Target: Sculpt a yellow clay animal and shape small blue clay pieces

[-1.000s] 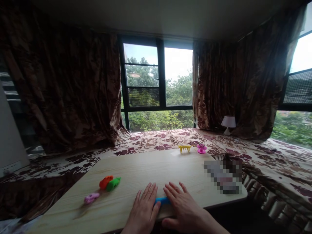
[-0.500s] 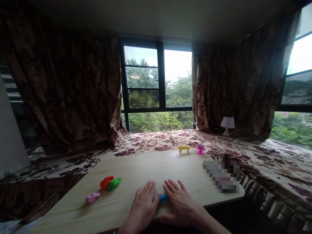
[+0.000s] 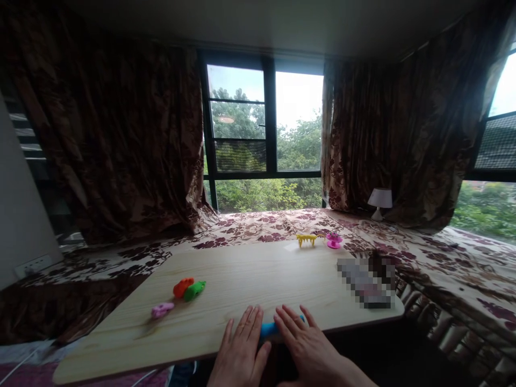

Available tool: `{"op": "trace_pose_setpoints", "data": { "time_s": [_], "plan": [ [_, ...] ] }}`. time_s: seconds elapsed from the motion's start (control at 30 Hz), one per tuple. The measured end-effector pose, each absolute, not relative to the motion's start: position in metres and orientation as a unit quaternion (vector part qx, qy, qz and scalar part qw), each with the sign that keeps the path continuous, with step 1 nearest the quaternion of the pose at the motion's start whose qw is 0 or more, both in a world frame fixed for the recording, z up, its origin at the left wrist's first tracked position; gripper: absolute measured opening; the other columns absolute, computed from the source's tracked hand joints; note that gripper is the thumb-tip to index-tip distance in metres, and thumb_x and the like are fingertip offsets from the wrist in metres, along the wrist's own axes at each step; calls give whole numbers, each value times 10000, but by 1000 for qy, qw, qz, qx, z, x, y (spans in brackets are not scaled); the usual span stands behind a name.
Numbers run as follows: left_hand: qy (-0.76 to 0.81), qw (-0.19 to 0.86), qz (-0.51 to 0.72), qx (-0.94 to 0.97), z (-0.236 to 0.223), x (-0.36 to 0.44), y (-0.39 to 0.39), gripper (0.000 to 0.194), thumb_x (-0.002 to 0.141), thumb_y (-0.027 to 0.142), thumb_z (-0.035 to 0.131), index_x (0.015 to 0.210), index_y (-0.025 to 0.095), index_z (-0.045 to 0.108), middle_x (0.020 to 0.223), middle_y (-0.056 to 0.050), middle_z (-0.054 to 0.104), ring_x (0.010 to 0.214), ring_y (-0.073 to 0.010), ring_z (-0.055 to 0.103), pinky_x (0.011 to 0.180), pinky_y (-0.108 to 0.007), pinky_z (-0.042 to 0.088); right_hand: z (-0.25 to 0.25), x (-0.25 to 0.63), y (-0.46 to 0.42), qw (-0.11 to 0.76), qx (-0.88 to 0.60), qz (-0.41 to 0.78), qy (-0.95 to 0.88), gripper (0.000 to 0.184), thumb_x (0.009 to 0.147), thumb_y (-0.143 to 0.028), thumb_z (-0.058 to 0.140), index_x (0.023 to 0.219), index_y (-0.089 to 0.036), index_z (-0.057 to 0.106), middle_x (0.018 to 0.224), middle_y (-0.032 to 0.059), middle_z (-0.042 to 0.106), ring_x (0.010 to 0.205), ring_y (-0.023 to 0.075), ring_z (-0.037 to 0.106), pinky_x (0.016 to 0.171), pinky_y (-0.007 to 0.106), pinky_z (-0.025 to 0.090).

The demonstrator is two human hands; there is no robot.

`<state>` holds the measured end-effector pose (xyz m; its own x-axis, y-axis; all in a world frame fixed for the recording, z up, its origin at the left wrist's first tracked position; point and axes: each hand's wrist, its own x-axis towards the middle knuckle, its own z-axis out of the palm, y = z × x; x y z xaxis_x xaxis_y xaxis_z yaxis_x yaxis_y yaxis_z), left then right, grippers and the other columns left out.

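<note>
A blue roll (image 3: pixel 269 330), which looks like modelling clay, lies crosswise at the near edge of the light wooden table (image 3: pixel 234 279). My left hand (image 3: pixel 244 344) rests flat over its left end, fingers stretched forward. Over the right part, my right hand (image 3: pixel 302 338) lies palm down with its fingers spread. One end of the roll shows just beyond the right fingers; the rest under both palms is hidden. To the left are an orange lump (image 3: pixel 183 287), a green lump (image 3: pixel 195 291) touching it, and a pink lump (image 3: pixel 162 310) nearer me.
At the table's far edge stand a small yellow toy piece with legs (image 3: pixel 306 239) and a magenta stand-like piece (image 3: pixel 334 241). A blurred-out flat object (image 3: pixel 365 285) lies on the right. Beyond are a flowered cover (image 3: pixel 258 226) and a white lamp (image 3: pixel 379 203).
Both hands have slid toward the near table edge, and more of the blue roll shows between and beyond the fingers. The view has shifted slightly.
</note>
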<state>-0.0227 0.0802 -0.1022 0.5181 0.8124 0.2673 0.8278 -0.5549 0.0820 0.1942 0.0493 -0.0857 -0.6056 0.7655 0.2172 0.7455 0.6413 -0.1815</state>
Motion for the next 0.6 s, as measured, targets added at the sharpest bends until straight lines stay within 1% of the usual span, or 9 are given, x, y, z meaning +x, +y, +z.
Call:
{"op": "trace_pose_setpoints", "data": {
  "time_s": [0.03,0.07,0.17,0.23,0.3,0.4,0.5,0.53,0.6],
  "plan": [
    [-485,23,-140,-863,-99,-20,87,536,910,453,236,1403,252,173,1474,-19,226,1359,-236,225,1097,-514,188,-80,193,54,139,-428,48,-892,1009,707,-675,526,1454,-156,88,1502,117,133,1376,299,108,1112,491,60],
    [-499,18,-142,-855,-95,-17,95,542,910,456,221,1403,232,201,1475,-31,237,1361,-233,221,1097,-517,178,-74,192,59,138,-438,61,-886,1033,685,-705,518,1452,-155,101,1503,117,140,1377,295,107,1113,486,50],
    [-525,11,-144,-839,-87,-10,121,526,917,416,204,1380,188,304,1450,-76,316,1348,-242,260,1076,-537,209,-60,187,77,130,-470,87,-869,1010,690,-722,487,1447,-146,147,1500,125,159,1377,295,106,1106,501,32],
    [-526,12,-144,-838,-85,-9,131,502,920,376,208,1367,187,337,1434,-87,353,1338,-245,285,1063,-548,229,-58,186,84,132,-479,87,-864,1002,692,-718,487,1444,-139,163,1497,131,168,1377,298,106,1102,511,29],
    [-521,11,-145,-841,-86,-11,129,495,920,380,218,1375,209,316,1443,-71,340,1343,-236,273,1070,-542,222,-62,187,83,143,-470,75,-868,997,696,-708,497,1447,-151,148,1499,123,160,1379,292,100,1104,509,33],
    [-498,7,-143,-855,-92,-19,107,509,918,422,229,1398,252,237,1466,-34,287,1356,-227,242,1089,-530,193,-79,191,68,152,-438,45,-885,978,721,-659,522,1454,-176,91,1504,105,122,1379,295,90,1103,522,55],
    [-466,-1,-129,-875,-96,-27,80,520,914,445,236,1405,293,163,1474,-4,245,1357,-237,237,1091,-543,183,-95,195,47,143,-415,18,-898,786,852,-469,460,1455,-207,28,1501,81,90,1376,288,109,1094,540,106],
    [-460,-4,-123,-879,-96,-29,73,525,911,454,238,1405,303,144,1477,6,230,1358,-238,233,1091,-546,180,-97,196,42,140,-411,16,-901,754,871,-427,440,1454,-214,11,1500,75,79,1376,284,113,1093,539,115],
    [-460,-9,-116,-880,-94,-30,68,533,907,472,229,1406,311,129,1481,19,216,1362,-230,221,1096,-541,168,-98,195,36,140,-412,22,-900,809,847,-473,465,1454,-208,2,1501,80,60,1376,291,103,1096,533,98]
  ]
}}
